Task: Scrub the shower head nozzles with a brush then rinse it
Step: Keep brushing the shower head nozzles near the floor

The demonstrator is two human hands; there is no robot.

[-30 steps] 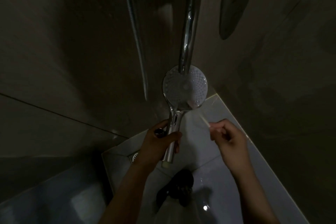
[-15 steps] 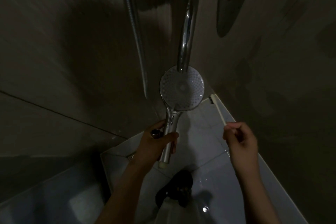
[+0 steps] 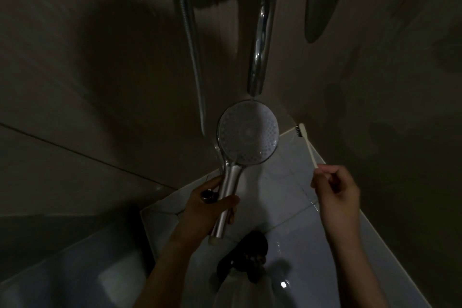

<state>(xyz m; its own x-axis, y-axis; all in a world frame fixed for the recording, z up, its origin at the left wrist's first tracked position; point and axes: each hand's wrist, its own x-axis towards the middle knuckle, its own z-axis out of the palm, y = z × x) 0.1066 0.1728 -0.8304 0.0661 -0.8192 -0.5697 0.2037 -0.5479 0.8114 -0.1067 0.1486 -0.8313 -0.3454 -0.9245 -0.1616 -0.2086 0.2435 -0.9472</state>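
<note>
A round chrome shower head [image 3: 248, 132] faces me in the dim light, its nozzle plate turned up towards the camera. My left hand [image 3: 210, 205] grips its metal handle from the left side, thumb across the front. My right hand [image 3: 336, 192] pinches the lower end of a pale toothbrush [image 3: 308, 145]. The brush points up and slightly left, with its dark bristles at the top. Its head is well to the right of the shower head and does not touch it.
A chrome riser pipe [image 3: 260, 40] and a metal hose [image 3: 192, 45] hang down the tiled wall above the shower head. Below lies a wet white tiled floor [image 3: 287, 197] in a corner. A dark object [image 3: 246, 255] is near my feet.
My right hand has swung the toothbrush off the shower head's lower right edge and out to the right, now upright. The shower head has shifted slightly up in my left hand.
</note>
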